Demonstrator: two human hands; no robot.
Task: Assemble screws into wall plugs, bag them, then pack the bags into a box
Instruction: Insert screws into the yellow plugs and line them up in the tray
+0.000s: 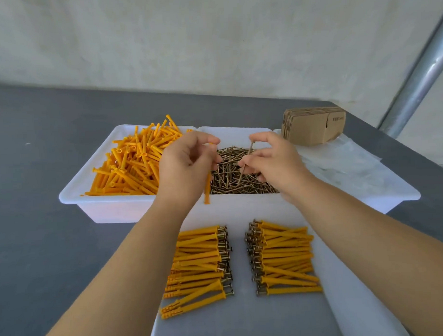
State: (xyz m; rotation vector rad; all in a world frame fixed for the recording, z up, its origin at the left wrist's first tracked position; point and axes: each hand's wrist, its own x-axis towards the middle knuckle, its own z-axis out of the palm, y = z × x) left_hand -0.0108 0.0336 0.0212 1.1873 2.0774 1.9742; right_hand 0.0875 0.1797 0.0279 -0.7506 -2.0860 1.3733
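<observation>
Fingers point(209, 140) of the left hand point(184, 166) are curled round one orange plug point(207, 191), held upright, its low end hanging just past the front rim of the white bin point(73, 190). Right hand point(273, 161) pinches one screw point(245, 164) btwn thumb & fingertips, tilted, w/ its low tip over the screw pile point(241, 179). Hands are near each other but apart, a small gap btwn them, plug & screw not touching.

Left part of the bin is heaped w/ loose orange plugs point(132, 166), some poking above the back rim. Middle part holds the screws. Right part holds clear bags point(346, 166), hard to see well.

In front of the bin lies a white sheet point(245, 305) w/ two piles of done plugs w/ screws in them: left pile point(201, 266) w/ screw heads pointing right, right pile point(281, 256) w/ heads pointing left. A bare strip runs btwn the two piles. Both forearms cross over the outer ends of the piles.

Flat cardboard boxes point(314, 124) sit in a stack behind the bin at the right, close to the far counter point(39, 149) edge. Lots of open grey counter on the left. A metal pole point(418, 80) leans up at the far right, off the counter
</observation>
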